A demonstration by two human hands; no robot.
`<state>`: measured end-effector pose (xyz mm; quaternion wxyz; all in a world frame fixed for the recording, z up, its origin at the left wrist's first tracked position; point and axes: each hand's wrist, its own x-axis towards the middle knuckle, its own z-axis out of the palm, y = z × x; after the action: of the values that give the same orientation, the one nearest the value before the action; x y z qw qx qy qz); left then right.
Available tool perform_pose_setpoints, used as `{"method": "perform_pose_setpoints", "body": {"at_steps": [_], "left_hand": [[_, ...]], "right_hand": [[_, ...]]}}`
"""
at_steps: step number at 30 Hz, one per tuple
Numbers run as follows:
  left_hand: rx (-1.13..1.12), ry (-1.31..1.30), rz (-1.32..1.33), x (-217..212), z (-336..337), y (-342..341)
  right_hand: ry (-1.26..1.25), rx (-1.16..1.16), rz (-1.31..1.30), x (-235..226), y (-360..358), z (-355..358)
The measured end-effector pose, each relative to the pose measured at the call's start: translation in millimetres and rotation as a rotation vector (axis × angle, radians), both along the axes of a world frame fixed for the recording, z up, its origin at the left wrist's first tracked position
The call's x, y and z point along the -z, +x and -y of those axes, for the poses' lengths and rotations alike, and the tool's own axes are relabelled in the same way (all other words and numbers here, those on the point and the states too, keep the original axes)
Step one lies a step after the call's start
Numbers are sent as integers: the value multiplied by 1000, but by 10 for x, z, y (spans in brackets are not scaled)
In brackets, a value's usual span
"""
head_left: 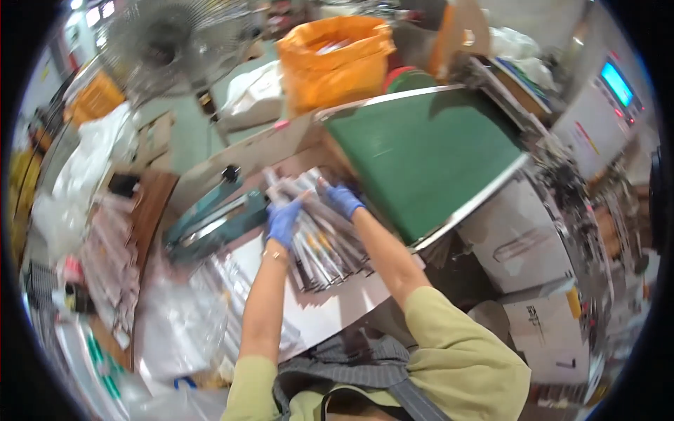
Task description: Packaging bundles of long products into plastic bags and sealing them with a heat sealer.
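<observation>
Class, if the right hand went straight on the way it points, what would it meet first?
Probably the far end of the bundle of long packets that the right hand touches, though depth is unclear.

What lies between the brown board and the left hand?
In the head view, a dark teal machine lies between the brown board and left hand.

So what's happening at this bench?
A person in blue gloves has the left hand and right hand around the far part of a fanned bundle of slim, wrapped pieces over the pale worktable. A teal device sits left of the bundle, and a green belt lies to its right. Exactly what the pieces are is too blurred to tell.
</observation>
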<state>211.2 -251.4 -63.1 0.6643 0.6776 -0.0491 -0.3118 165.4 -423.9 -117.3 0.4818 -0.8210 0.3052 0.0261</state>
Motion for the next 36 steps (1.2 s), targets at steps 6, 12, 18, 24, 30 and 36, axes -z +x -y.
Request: {"method": "perform_pose_setpoints", "body": {"at_steps": [6, 12, 18, 24, 30, 36], "left_hand": [[-49, -178, 57, 545, -414, -182], [82, -623, 207, -296, -1031, -668], [402, -102, 305, -349, -1579, -619], [305, -740, 773, -903, -1540, -1002], [253, -500, 577, -851, -1765, -1242], [-45, -769, -721, -671, -2108, -1892]], "right_hand": [[952, -14, 283, -212, -470, -876], [819, -151, 616, -956, -830, -1400], [443, -453, 815, -1317, -1162, -1539], [601, -523, 1116, -1660, -1271, -1750], [420, -432, 973, -1690, -1254, -2053], [1139, -743, 100, -1434, -1031, -2235]]}}
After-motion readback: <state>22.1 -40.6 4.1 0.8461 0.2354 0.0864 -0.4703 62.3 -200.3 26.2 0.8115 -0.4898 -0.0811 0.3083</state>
